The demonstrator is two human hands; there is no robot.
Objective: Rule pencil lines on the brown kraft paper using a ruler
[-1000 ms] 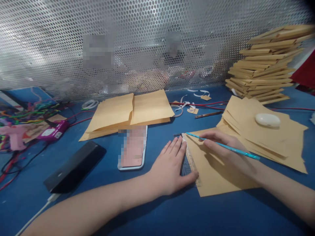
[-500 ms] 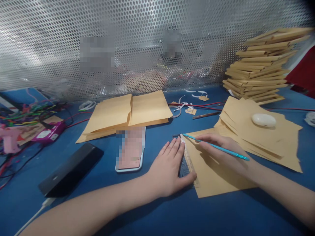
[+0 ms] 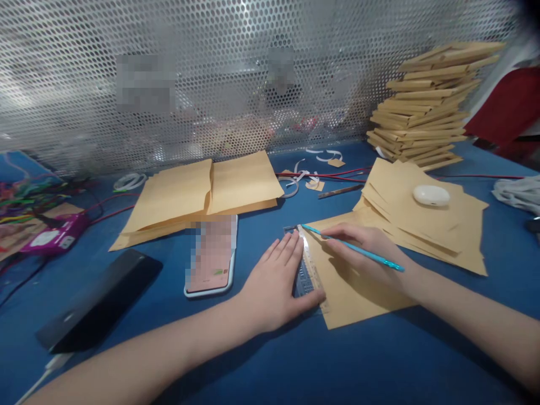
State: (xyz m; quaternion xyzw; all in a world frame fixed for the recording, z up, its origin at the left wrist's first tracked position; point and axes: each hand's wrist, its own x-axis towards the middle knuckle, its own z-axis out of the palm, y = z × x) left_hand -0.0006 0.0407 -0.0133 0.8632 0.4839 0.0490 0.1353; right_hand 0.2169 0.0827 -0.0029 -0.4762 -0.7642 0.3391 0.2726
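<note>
A person's left hand [image 3: 276, 281] lies flat and spread, palm down, on a clear plastic ruler [image 3: 310, 267] set along the left edge of a tan kraft-paper sheet [image 3: 358, 287] on the blue table [image 3: 295, 365]. The fingers are extended and close together, the thumb splayed toward the near end of the ruler; the hand presses rather than grips. The right hand [image 3: 365, 250] rests on the same sheet, just right of the ruler, its fingers curled around a slim turquoise pen [image 3: 352, 248] whose tip meets the far end of the ruler. Both forearms reach in from the near edge of the table, the left from the lower left, the right from the lower right, and converge on the sheet.

Left of the sheet lie a smartphone in a pale case [image 3: 211, 256] and, farther left, a black rectangular power bank [image 3: 99, 306]. Beyond the sheet sits a pair of folded tan envelopes [image 3: 202, 194]. To the right of the sheet a fanned pile of kraft sheets [image 3: 426, 222] carries a white oval case [image 3: 431, 195], with a tall stack of folded kraft pieces [image 3: 426, 112] behind it against the perforated metal screen [image 3: 253, 73].

Against the frames from a second before, both hands hold the same grip and posture on ruler, pen and sheet; the whole scene sits further left in view.
</note>
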